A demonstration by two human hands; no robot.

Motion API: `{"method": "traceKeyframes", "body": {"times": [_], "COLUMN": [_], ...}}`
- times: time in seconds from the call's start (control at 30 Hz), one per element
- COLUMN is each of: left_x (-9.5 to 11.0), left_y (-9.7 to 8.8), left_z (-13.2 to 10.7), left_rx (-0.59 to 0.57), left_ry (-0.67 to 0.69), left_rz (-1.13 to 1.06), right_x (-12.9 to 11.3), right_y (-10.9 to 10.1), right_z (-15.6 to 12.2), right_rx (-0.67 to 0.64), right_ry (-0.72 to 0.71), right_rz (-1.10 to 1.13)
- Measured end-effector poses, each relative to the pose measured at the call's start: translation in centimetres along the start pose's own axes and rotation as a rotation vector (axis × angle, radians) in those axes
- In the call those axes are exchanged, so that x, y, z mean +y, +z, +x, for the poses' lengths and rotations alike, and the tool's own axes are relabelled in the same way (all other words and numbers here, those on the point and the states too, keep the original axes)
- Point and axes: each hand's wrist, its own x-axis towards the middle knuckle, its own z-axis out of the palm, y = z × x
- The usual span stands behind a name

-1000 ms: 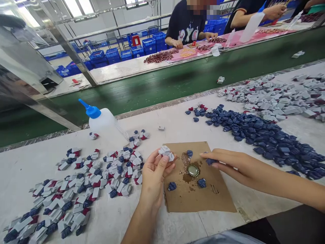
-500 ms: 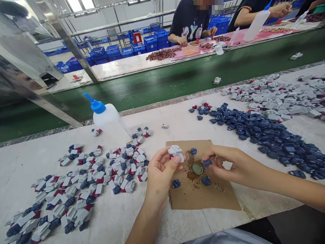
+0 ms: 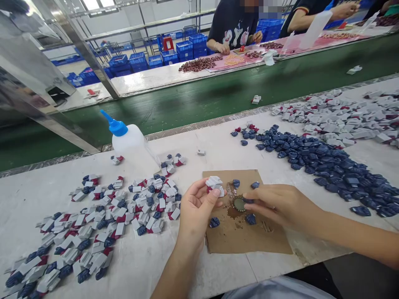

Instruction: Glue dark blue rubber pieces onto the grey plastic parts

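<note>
My left hand (image 3: pixel 195 211) is closed on a small grey piece (image 3: pixel 215 185) with a bit of red, held up over the left edge of a brown cardboard sheet (image 3: pixel 249 236). My right hand (image 3: pixel 280 205) reaches in from the right, its fingers pinched on a small blue piece that is mostly hidden, right at a metal bottle cap (image 3: pixel 239 204) that sits in a brown glue stain. Three loose blue pieces lie on the cardboard around the cap.
A glue bottle (image 3: pixel 127 139) with a blue nozzle lies behind a spread of grey, red and blue assembled parts (image 3: pixel 102 220). A heap of blue pieces (image 3: pixel 327 166) and grey pieces (image 3: pixel 336 118) fills the right. A green conveyor belt (image 3: pixel 202 99) runs behind, with other people beyond it.
My right hand brought a blue piece leftward from the cardboard's right side down to the bottle cap. My left hand kept hold of the grey piece and barely moved.
</note>
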Motion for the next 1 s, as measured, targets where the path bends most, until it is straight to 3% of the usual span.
{"method": "traceKeyframes", "body": {"times": [0.1,0.17,0.27,0.37,0.5,0.6,1.0], "left_x": [0.0,0.0,-0.1,-0.1,0.0,0.2,-0.1], "left_y": [0.1,0.1,0.1,0.0,-0.2,-0.2,-0.1], "left_z": [0.0,0.0,0.1,0.1,0.1,0.1,-0.2], "left_rx": [-0.001,0.001,0.011,0.000,-0.070,-0.105,-0.130], "left_ry": [-0.002,0.004,0.026,0.009,-0.079,-0.119,-0.118], "left_rz": [0.014,0.017,-0.004,-0.006,0.021,0.021,-0.067], "right_x": [0.0,0.2,0.3,-0.1,-1.6,-2.8,-4.4], "right_y": [1.1,1.7,1.7,0.4,-2.2,-3.2,-2.3], "right_z": [0.1,0.1,0.2,0.9,2.3,3.1,4.0], "right_rx": [-0.037,-0.075,-0.122,-0.129,0.039,0.092,0.023], "right_ry": [-0.153,-0.157,-0.103,0.001,0.153,0.184,0.318], "right_rz": [-0.079,-0.084,-0.066,0.085,0.312,0.396,0.673]}}
